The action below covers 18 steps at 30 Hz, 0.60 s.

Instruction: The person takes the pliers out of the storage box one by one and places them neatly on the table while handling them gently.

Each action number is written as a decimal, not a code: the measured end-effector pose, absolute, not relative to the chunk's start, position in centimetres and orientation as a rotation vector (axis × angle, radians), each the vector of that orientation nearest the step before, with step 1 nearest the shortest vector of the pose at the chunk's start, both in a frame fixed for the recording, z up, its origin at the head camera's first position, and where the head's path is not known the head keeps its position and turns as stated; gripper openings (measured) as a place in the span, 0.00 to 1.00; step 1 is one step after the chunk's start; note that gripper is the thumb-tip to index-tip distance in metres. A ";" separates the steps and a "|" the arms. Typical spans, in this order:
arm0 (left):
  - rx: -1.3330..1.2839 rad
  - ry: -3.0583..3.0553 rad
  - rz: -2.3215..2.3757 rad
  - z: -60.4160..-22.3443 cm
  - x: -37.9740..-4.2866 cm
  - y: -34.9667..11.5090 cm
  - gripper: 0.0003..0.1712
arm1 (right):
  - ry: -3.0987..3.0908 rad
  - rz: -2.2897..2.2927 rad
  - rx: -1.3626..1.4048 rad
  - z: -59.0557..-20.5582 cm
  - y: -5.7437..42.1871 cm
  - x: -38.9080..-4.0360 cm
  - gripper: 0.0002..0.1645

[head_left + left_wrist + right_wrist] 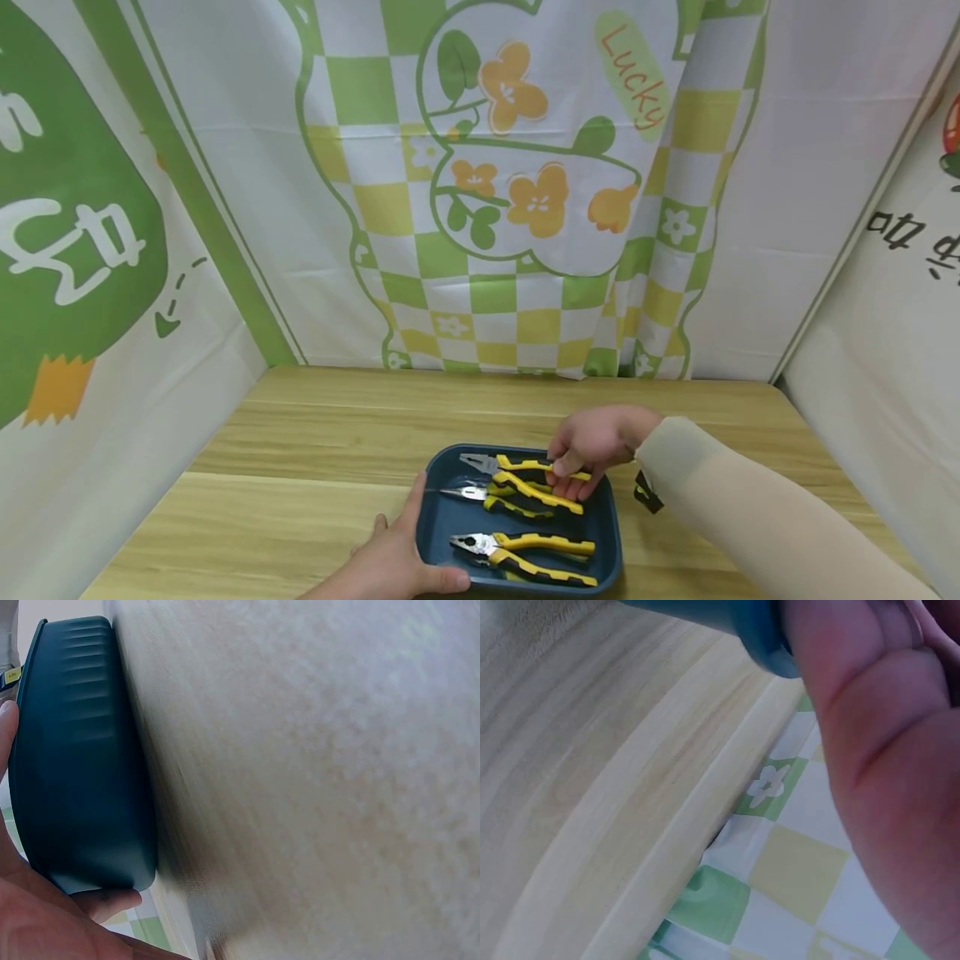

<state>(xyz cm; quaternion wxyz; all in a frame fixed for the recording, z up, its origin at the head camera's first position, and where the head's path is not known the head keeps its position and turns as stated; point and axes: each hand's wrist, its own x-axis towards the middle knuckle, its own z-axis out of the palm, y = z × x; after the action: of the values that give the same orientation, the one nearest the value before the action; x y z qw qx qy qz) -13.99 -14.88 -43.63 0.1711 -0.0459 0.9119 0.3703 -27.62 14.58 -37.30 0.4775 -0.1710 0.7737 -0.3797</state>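
A dark blue plastic tray (612, 533) lies on the table with yellow-and-black handled pliers in it. My right hand (596, 442) pinches one handle of the far combination pliers (517, 482), whose jaws point left. Under these lie long-nose pliers (474, 493), partly covered. Nearer me is another pair of combination pliers (525, 554), with a bit of yellow showing beneath. My left hand (393, 550) rests spread against the tray's near left corner, thumb along the front rim and fingers along the left wall. In the left wrist view this hand (45, 915) touches the tray's outer side (82, 765).
The wooden table (300, 433) reaches back to a checked green, yellow and white curtain (517, 292). Printed white cloth walls (217, 333) stand at left and right. A black strap (647, 493) shows under the right sleeve (720, 483).
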 end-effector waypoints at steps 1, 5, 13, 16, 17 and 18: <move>-0.128 2.591 1.052 -43.6 -14.0 -14.9 0.84 | 1.876 -0.943 -0.420 -37.3 14.7 -27.6 0.12; -0.114 2.599 1.046 -43.7 -14.0 -15.0 0.83 | 1.822 -1.012 -0.410 -37.4 15.3 -27.6 0.12; -0.115 2.595 1.051 -43.6 -13.9 -15.0 0.83 | 1.745 -1.180 -0.398 -38.1 16.5 -27.2 0.14; -0.109 2.590 1.055 -43.5 -13.9 -15.1 0.83 | 1.727 -1.248 -0.397 -38.2 17.2 -27.1 0.15; -0.107 2.589 1.057 -43.5 -13.9 -15.1 0.83 | 1.722 -1.266 -0.396 -38.3 17.4 -27.2 0.16; -0.107 2.587 1.059 -43.5 -13.9 -15.1 0.83 | 1.717 -1.285 -0.394 -38.3 17.6 -27.1 0.16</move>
<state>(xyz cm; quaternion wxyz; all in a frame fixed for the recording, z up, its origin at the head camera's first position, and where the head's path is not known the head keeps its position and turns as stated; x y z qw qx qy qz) -13.91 -15.10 -43.51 0.1713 -0.0376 0.9111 0.3729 -27.15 17.57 -38.34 0.4624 -0.1601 0.6983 -0.5224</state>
